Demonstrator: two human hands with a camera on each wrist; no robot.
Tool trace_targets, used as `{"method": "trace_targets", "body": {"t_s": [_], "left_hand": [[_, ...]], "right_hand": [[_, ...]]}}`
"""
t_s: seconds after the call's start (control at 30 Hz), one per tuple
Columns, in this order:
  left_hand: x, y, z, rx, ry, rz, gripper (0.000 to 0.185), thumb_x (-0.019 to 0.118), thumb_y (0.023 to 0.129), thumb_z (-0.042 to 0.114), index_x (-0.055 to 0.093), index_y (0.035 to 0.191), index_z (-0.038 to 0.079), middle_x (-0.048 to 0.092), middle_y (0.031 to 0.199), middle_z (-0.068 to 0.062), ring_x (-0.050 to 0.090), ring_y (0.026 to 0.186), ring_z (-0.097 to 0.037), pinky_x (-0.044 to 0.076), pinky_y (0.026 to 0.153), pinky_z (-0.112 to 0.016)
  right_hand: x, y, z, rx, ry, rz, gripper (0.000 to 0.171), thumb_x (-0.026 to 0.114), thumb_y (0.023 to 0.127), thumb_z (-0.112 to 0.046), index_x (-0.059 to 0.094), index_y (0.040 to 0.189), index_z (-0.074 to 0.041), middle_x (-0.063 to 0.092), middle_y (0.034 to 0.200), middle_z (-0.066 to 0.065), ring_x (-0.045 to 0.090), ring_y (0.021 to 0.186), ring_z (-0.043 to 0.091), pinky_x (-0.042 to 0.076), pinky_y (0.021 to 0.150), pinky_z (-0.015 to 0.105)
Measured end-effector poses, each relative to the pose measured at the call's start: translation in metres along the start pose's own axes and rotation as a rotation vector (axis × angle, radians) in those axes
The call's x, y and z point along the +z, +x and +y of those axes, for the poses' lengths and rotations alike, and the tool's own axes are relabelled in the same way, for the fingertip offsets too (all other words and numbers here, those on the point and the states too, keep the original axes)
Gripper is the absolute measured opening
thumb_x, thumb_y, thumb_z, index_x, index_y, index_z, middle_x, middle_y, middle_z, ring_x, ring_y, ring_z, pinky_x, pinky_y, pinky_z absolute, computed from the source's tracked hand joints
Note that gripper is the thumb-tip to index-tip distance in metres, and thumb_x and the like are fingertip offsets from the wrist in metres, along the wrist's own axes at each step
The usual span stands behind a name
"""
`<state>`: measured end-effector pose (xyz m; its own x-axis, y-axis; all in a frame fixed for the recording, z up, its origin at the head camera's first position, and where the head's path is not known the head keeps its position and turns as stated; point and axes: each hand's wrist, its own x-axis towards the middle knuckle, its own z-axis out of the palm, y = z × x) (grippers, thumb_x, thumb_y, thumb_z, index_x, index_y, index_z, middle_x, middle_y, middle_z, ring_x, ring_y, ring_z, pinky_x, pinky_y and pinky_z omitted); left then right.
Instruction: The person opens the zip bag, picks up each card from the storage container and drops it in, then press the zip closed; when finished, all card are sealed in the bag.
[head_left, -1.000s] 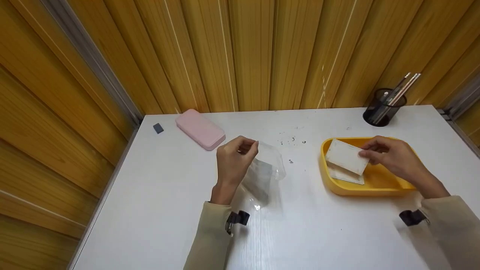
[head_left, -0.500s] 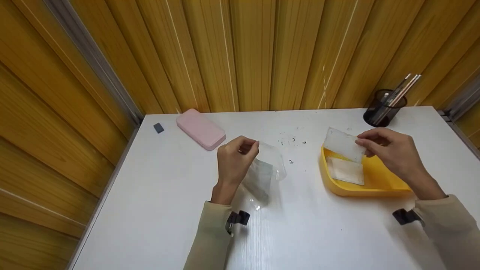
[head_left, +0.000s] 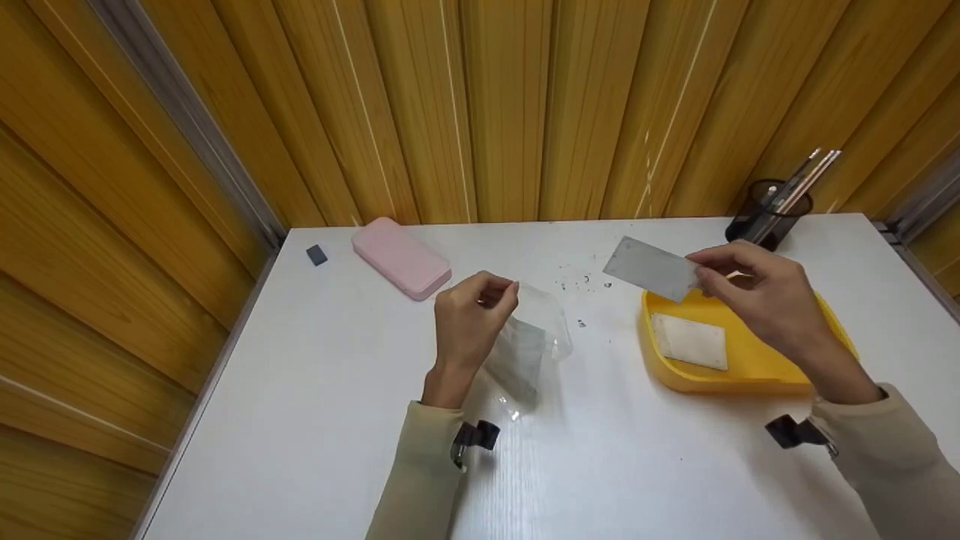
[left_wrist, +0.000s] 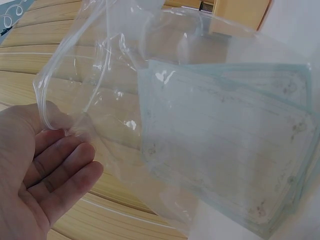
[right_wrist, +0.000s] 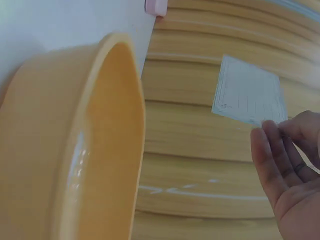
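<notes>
My left hand (head_left: 474, 319) pinches the top edge of a clear plastic bag (head_left: 551, 307) between thumb and finger. Several pale cards (left_wrist: 225, 145) with bluish-green borders lie inside the bag, overlapping, as the left wrist view shows. At the right, my right hand (head_left: 769, 300) pinches one end of a card (head_left: 649, 268) and holds it above the left rim of a yellow tray (head_left: 660, 371). In the right wrist view this card (right_wrist: 250, 92) shows fine ruled lines. Another pale card (head_left: 690, 341) lies in the left part of the tray.
A pink case (head_left: 401, 257) and a small dark grey block (head_left: 316, 255) lie at the table's back left. A black mesh cup (head_left: 765, 214) with pencils stands at the back right, partly behind my right hand. Small dark specks mark the white table (head_left: 585, 465).
My right hand has lifted the card out of the yellow tray and moved it up and to the left. The left hand and the bag have stayed in place.
</notes>
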<state>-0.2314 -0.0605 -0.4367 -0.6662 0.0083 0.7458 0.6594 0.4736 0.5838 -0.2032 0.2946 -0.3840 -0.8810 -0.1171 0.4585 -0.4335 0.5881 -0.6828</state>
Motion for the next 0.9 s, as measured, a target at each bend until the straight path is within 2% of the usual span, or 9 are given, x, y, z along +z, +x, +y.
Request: {"method": "trace_targets", "body": {"t_s": [0.17, 0.47, 0.73, 0.9], "left_hand": [[-0.001, 0.0, 0.001, -0.005, 0.004, 0.002, 0.007, 0.082, 0.088, 0.0, 0.078, 0.082, 0.003, 0.075, 0.074, -0.004, 0.07, 0.062, -0.014, 0.059, 0.061, -0.024], [0.0, 0.0, 0.002, -0.005, 0.012, -0.006, 0.007, 0.081, 0.088, 0.0, 0.078, 0.083, 0.002, 0.075, 0.074, -0.005, 0.07, 0.062, -0.015, 0.059, 0.06, -0.025], [0.0, 0.0, 0.002, -0.011, 0.009, -0.008, 0.006, 0.081, 0.089, 0.001, 0.078, 0.083, 0.002, 0.075, 0.075, -0.004, 0.07, 0.063, -0.014, 0.06, 0.06, -0.025], [-0.001, 0.0, 0.003, -0.022, 0.016, -0.01, 0.006, 0.082, 0.089, 0.002, 0.078, 0.083, 0.003, 0.076, 0.075, -0.004, 0.07, 0.063, -0.013, 0.059, 0.061, -0.025]], "right_hand": [[0.008, 0.003, -0.021, -0.051, -0.004, -0.015, 0.025, 0.073, 0.097, 0.005, 0.079, 0.119, -0.004, 0.073, 0.109, 0.003, 0.065, 0.095, 0.002, 0.052, 0.079, 0.009], [0.022, 0.009, -0.049, -0.109, 0.122, -0.068, 0.027, 0.071, 0.096, 0.01, 0.08, 0.117, -0.005, 0.072, 0.107, 0.006, 0.068, 0.093, 0.013, 0.057, 0.08, 0.015], [0.034, 0.015, -0.068, -0.055, 0.141, -0.072, 0.018, 0.075, 0.097, 0.002, 0.076, 0.115, -0.001, 0.074, 0.107, 0.009, 0.07, 0.087, 0.012, 0.057, 0.08, 0.016], [0.039, 0.018, -0.075, -0.055, 0.152, -0.032, 0.015, 0.076, 0.096, 0.002, 0.077, 0.111, -0.001, 0.075, 0.104, 0.009, 0.07, 0.086, 0.011, 0.057, 0.08, 0.016]]}}
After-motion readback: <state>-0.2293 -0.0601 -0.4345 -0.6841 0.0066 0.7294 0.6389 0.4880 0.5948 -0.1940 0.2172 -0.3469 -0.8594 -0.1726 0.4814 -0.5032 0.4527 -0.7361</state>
